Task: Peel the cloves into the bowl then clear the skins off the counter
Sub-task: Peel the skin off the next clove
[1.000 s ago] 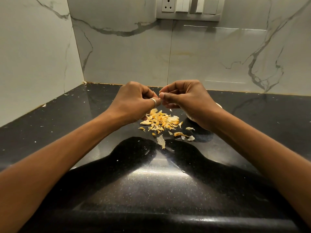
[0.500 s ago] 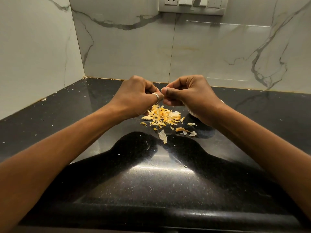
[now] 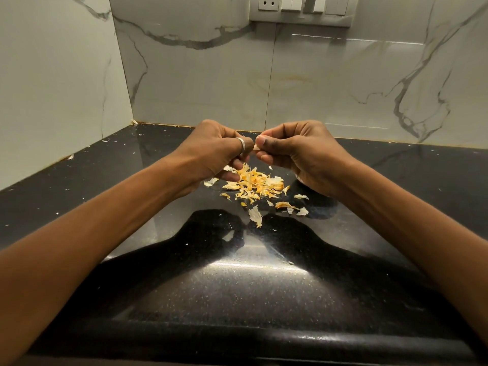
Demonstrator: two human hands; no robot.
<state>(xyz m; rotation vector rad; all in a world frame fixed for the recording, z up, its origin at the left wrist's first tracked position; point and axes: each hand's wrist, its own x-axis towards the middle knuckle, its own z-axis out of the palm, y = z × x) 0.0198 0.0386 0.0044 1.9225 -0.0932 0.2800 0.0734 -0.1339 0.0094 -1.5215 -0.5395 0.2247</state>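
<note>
My left hand (image 3: 214, 151), with a ring on one finger, and my right hand (image 3: 298, 154) meet above the black counter (image 3: 237, 281). Between their fingertips they pinch a small pale garlic clove (image 3: 256, 146), mostly hidden by the fingers. Right below the hands lies a pile of yellow-white garlic skins (image 3: 253, 184), with loose flakes scattered toward me. The bowl is almost wholly hidden behind my right hand; only a pale sliver of its rim (image 3: 298, 177) shows at the wrist.
Marble-look walls close the counter at the back and on the left. A switch and socket panel (image 3: 301, 9) sits high on the back wall. Tiny skin flecks (image 3: 70, 156) dot the counter's left edge. The counter's rounded front edge (image 3: 237, 339) runs below.
Both hands stayed together at the clove with small finger movements. A pale bit of clove now shows between the thumbs. The view tilted slightly, shifting the scene.
</note>
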